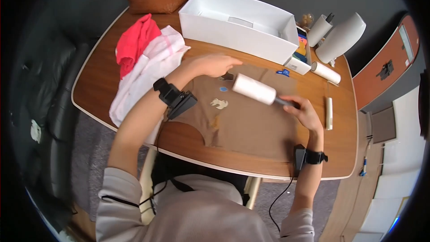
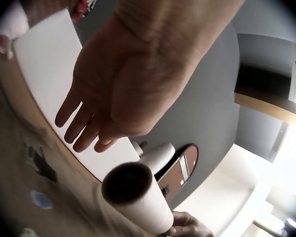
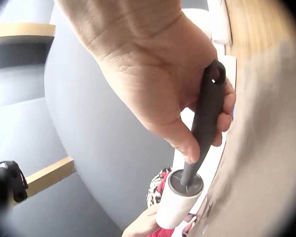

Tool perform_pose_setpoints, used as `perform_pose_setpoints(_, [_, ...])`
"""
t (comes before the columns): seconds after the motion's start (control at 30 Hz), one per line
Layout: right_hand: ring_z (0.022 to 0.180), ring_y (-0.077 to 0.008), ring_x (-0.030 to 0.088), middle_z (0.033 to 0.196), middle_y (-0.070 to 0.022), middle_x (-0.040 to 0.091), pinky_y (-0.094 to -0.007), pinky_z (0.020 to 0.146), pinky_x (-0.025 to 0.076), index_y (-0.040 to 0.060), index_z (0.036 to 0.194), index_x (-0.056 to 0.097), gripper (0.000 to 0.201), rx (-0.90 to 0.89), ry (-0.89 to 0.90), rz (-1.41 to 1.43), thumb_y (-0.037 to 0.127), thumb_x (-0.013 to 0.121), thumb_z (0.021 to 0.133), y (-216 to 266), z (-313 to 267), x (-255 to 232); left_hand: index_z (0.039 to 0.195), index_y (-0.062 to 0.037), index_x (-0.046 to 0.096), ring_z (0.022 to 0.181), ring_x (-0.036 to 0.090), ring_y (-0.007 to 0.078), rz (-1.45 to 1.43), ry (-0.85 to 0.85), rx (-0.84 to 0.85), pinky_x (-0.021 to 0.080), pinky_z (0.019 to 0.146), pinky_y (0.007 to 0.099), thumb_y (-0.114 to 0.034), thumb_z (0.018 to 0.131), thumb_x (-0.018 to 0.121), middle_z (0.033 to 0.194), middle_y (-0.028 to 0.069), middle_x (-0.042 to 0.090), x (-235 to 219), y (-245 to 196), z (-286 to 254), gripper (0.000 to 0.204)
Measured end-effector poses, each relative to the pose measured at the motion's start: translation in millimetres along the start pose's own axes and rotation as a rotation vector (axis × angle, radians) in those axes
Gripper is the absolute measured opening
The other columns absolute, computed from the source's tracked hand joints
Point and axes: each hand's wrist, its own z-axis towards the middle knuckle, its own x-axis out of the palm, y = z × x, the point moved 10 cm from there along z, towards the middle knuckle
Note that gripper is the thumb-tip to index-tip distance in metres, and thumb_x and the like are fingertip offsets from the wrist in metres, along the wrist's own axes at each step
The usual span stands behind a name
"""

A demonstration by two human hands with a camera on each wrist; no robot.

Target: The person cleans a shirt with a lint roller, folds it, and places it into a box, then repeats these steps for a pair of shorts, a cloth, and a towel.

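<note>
A brown shirt [image 1: 264, 130] with small animal prints lies spread on the table. My right hand [image 1: 307, 114] grips the dark handle [image 3: 207, 118] of a lint roller, fingers and thumb curled round it. The white roller [image 1: 254, 89] is held over the shirt's upper part; whether it touches the cloth I cannot tell. My left hand [image 1: 218, 65] hovers near the shirt's far edge, its fingers extended and holding nothing. In the left wrist view, the hand [image 2: 123, 94] shows its palm, with the roller's hollow end [image 2: 127, 182] below it.
A long white box [image 1: 237, 40] stands behind the shirt, a small box of colourful items [image 1: 299, 65] beside it. Pink and white clothes [image 1: 152, 58] lie at left, near a brown bag [image 1: 156, 0]. At right are a white roll [image 1: 326, 73] and a thin white roller [image 1: 329, 113].
</note>
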Motion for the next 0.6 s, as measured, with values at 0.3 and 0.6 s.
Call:
perform_pose_setpoints(0.3, [0.085, -0.0268, 0.056, 0.092, -0.0097, 0.06, -0.0336, 0.074, 0.044, 0.0117, 0.1, 0.061, 0.025, -0.073, 0.039, -0.088, 0.01, 0.061, 0.075, 39.0, 49.7, 77.7, 0.119, -0.0018, 0.045, 0.11, 0.049, 0.0219, -0.371, -0.152, 0.077, 0.038, 0.092, 0.0295, -0.011, 0.09, 0.038, 0.116, 0.0122, 0.054, -12.7, 52.7, -55.1, 0.032])
perform_pose_setpoints(0.6, [0.087, -0.0288, 0.056, 0.093, -0.0093, 0.058, -0.036, 0.075, 0.045, 0.0124, 0.1, 0.06, 0.024, -0.033, 0.128, -0.109, 0.01, 0.06, 0.076, 43.1, 41.3, 94.7, 0.132, -0.0006, 0.028, 0.125, 0.03, 0.0175, -0.718, 0.246, -0.036, 0.02, 0.103, 0.0274, -0.045, 0.093, 0.017, 0.134, 0.0076, 0.037, 41.0, 61.8, -66.7, 0.06])
